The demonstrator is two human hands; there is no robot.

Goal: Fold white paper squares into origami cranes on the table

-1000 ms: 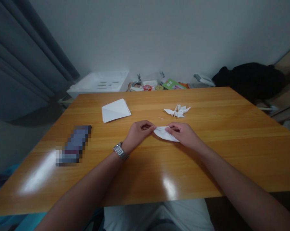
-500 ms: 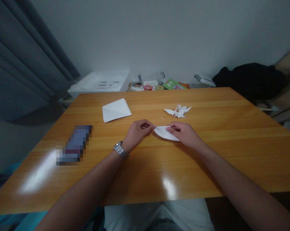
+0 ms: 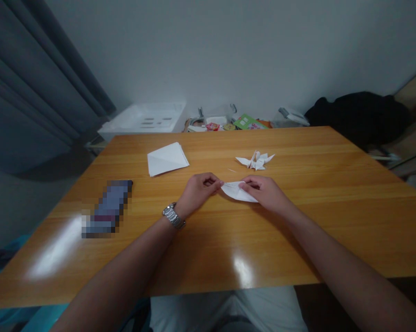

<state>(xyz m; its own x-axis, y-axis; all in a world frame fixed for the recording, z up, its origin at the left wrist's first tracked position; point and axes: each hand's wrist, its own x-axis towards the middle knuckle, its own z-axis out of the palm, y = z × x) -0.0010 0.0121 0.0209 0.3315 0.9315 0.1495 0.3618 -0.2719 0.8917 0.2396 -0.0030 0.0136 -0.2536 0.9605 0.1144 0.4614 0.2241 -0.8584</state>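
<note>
Blurred device, left of frame; paper stack, upper L-ctr: prob. parked out of the way. L hand pinches L tip of folded paper, mid-frame; paper bird just above; R hand grips R part, prob. to steady it.

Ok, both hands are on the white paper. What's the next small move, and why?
I'd probably have the right hand slide its thumb gently along the white paper toward the left tip. The left hand pinches that tip, which should steady it; the right thumb lies on top, and the near edge looks bowed, so it may need flattening.
</note>
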